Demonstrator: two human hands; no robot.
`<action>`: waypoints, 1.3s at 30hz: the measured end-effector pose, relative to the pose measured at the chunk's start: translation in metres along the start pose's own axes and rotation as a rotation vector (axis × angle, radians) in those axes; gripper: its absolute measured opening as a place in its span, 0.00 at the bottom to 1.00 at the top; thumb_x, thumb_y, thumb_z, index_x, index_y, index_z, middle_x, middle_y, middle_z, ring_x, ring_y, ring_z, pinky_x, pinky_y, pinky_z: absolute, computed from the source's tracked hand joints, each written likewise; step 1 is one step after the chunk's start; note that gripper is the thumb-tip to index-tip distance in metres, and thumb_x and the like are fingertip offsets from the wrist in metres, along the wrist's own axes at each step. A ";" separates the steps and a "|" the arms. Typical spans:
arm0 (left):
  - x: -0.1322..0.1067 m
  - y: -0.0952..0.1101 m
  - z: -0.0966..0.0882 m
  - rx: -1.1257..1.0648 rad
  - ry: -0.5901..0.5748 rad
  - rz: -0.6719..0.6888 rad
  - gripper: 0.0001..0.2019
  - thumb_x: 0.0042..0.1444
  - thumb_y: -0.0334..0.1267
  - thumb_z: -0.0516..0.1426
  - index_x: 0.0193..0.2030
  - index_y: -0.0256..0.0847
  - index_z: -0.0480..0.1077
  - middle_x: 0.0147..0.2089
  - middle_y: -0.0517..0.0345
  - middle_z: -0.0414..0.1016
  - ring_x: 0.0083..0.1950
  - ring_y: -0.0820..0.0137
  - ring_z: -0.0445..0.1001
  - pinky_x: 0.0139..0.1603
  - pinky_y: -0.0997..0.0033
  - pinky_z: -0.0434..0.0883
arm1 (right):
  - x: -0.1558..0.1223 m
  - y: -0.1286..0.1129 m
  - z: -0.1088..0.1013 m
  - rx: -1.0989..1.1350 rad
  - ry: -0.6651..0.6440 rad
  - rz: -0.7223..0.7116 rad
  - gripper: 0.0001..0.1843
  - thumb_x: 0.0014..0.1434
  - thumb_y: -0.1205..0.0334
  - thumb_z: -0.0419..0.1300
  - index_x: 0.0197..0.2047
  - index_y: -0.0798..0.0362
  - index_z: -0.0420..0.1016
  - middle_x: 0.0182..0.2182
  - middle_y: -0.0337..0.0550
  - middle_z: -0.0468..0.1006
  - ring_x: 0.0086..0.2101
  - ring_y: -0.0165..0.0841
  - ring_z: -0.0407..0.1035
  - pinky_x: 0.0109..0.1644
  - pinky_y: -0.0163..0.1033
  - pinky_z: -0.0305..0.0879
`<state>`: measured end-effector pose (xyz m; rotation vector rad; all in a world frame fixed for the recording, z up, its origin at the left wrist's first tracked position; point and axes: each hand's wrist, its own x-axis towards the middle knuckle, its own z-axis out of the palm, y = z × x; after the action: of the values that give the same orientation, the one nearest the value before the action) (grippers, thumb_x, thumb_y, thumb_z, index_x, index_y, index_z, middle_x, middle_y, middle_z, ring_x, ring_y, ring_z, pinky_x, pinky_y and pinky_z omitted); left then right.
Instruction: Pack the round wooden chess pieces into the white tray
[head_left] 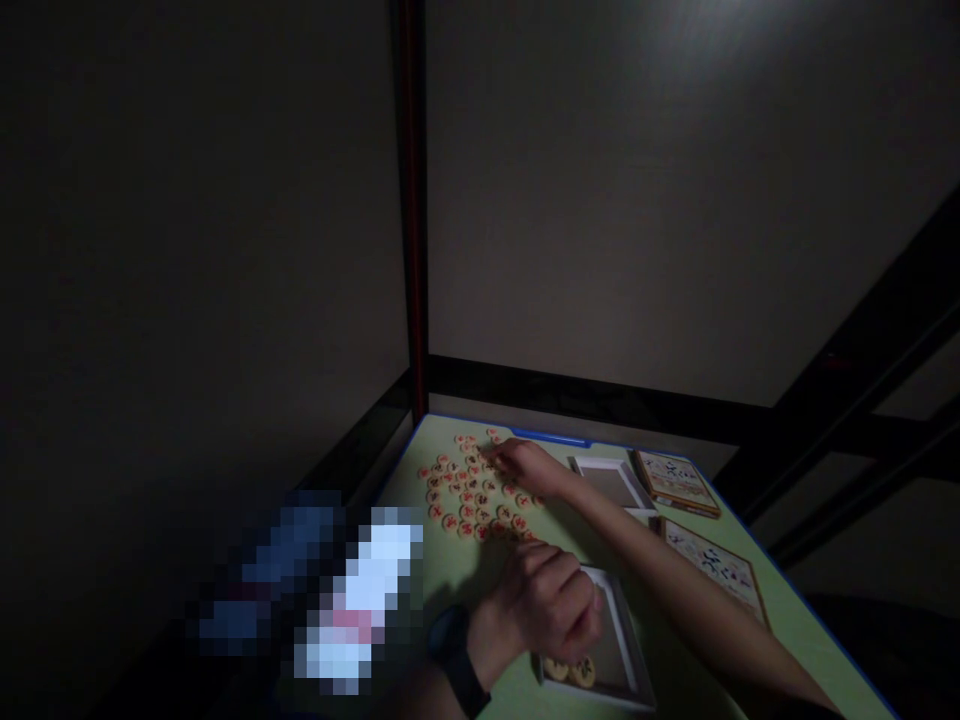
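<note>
Many round Chinese chess pieces (467,497) with red or black characters lie spread over the far left of the pale green table (517,570). Among the farther pieces is my right hand (529,465), its fingers pinched together at a piece they partly cover. My left hand (555,600), with a dark watch at the wrist, hovers curled over a shallow white-rimmed box (637,672). Whatever its fingers hold is hidden. Two pieces (583,671) with black characters show in the near left corner of that box, below my left hand.
Beyond my right forearm stands another shallow white-rimmed tray (611,483). A patterned box (677,482) lies at the table's right edge, and a similar one (720,565) is partly behind the forearm. Walls (637,230) rise behind the table. A bright pixelated patch lies at left.
</note>
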<state>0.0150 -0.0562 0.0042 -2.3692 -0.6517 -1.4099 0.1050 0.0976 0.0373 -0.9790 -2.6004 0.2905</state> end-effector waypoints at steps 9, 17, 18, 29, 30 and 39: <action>0.004 0.003 0.005 -0.072 0.131 -0.032 0.07 0.49 0.31 0.51 0.21 0.42 0.63 0.17 0.63 0.60 0.19 0.73 0.59 0.24 0.69 0.57 | 0.029 -0.015 0.008 -0.061 -0.013 0.095 0.15 0.55 0.76 0.56 0.42 0.55 0.78 0.39 0.46 0.81 0.38 0.34 0.72 0.43 0.33 0.62; 0.010 -0.005 0.002 -0.100 0.209 -0.047 0.09 0.49 0.31 0.50 0.19 0.42 0.61 0.16 0.63 0.57 0.18 0.74 0.55 0.22 0.67 0.52 | 0.092 -0.020 0.026 -0.224 -0.079 0.343 0.12 0.61 0.65 0.57 0.43 0.56 0.81 0.41 0.54 0.83 0.41 0.40 0.76 0.41 0.36 0.64; 0.011 -0.005 0.001 -0.099 0.223 -0.050 0.09 0.49 0.31 0.50 0.19 0.42 0.60 0.16 0.63 0.57 0.18 0.74 0.55 0.22 0.67 0.51 | 0.097 -0.022 0.028 -0.244 -0.093 0.359 0.12 0.61 0.64 0.57 0.43 0.56 0.81 0.42 0.56 0.83 0.42 0.41 0.77 0.42 0.37 0.64; 0.008 -0.012 0.001 -0.079 0.176 -0.173 0.09 0.52 0.30 0.50 0.23 0.43 0.62 0.19 0.62 0.63 0.20 0.72 0.61 0.25 0.67 0.55 | 0.100 -0.039 0.023 -0.258 -0.095 0.290 0.11 0.64 0.66 0.58 0.47 0.60 0.78 0.46 0.62 0.80 0.48 0.45 0.74 0.51 0.41 0.64; 0.009 -0.013 0.001 -0.078 0.162 -0.218 0.09 0.53 0.29 0.49 0.24 0.43 0.62 0.19 0.61 0.64 0.21 0.72 0.63 0.26 0.67 0.55 | 0.094 -0.040 0.019 -0.240 -0.068 0.274 0.12 0.65 0.66 0.56 0.48 0.60 0.77 0.46 0.60 0.80 0.47 0.43 0.74 0.50 0.40 0.64; 0.007 -0.041 0.005 -0.227 0.035 -0.826 0.14 0.62 0.33 0.48 0.24 0.43 0.62 0.20 0.62 0.66 0.23 0.72 0.65 0.28 0.70 0.55 | -0.045 -0.028 -0.022 0.138 0.327 0.124 0.11 0.62 0.68 0.58 0.48 0.53 0.74 0.40 0.46 0.79 0.35 0.32 0.74 0.41 0.37 0.69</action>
<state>0.0001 -0.0169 0.0095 -2.3201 -1.6679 -1.9003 0.1286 0.0487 0.0551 -1.0444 -2.2013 0.3083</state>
